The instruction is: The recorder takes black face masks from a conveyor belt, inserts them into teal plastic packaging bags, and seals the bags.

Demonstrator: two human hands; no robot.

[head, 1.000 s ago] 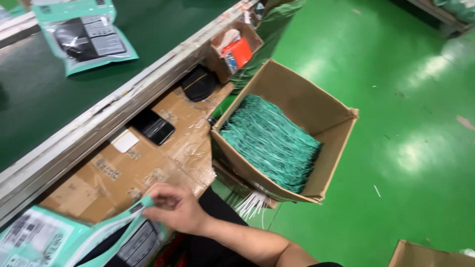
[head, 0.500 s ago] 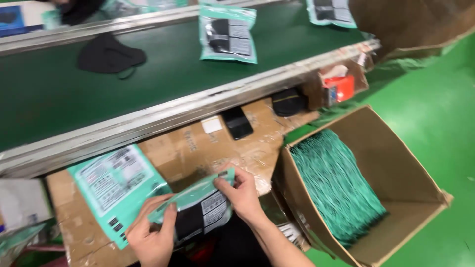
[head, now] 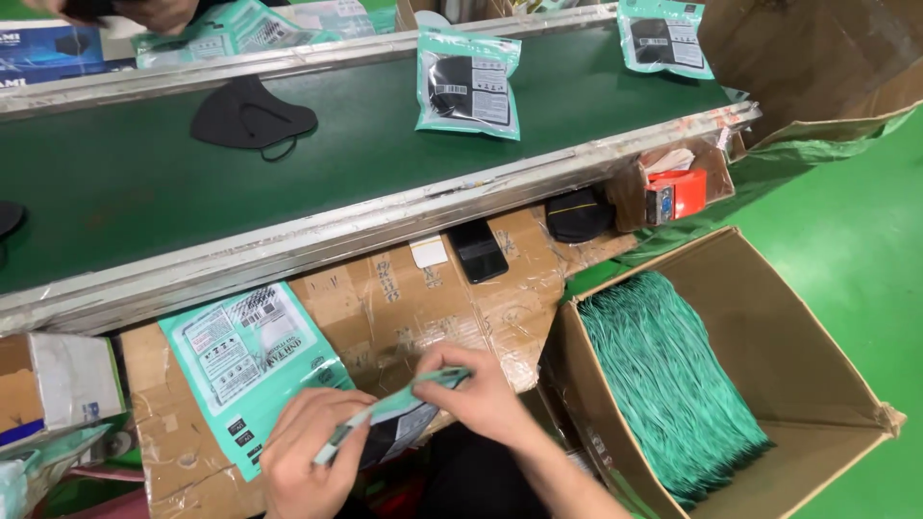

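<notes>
Left hand: the left hand [head: 310,457] sits low in the view, fingers curled shut around the lower end of a teal pouch [head: 394,415] that it grips edge-on.
Right hand: the right hand [head: 478,389] pinches the upper end of the same pouch, thumb and fingertips closed on its top edge.
Pouch in hand: held between both hands just above the taped cardboard shelf [head: 423,298], tilted, with a dark mask showing through its window.
Flat pouch: a second teal pouch [head: 252,358] lies printed side up on the cardboard, just left of the hands.
Box: an open cardboard box [head: 798,336] to the right holds a dense stack of teal pouches [head: 663,375] standing on edge.
Belt: a green conveyor belt [head: 385,144] runs above, carrying a loose black mask [head: 252,115] and 2 sealed pouches [head: 469,82].
Shelf items: a black phone [head: 478,252] and a dark cap-like object [head: 579,213] lie on the cardboard; a small box with a red item [head: 676,192] sits beside them.
Other person: hands [head: 144,12] show at the far top left edge.
</notes>
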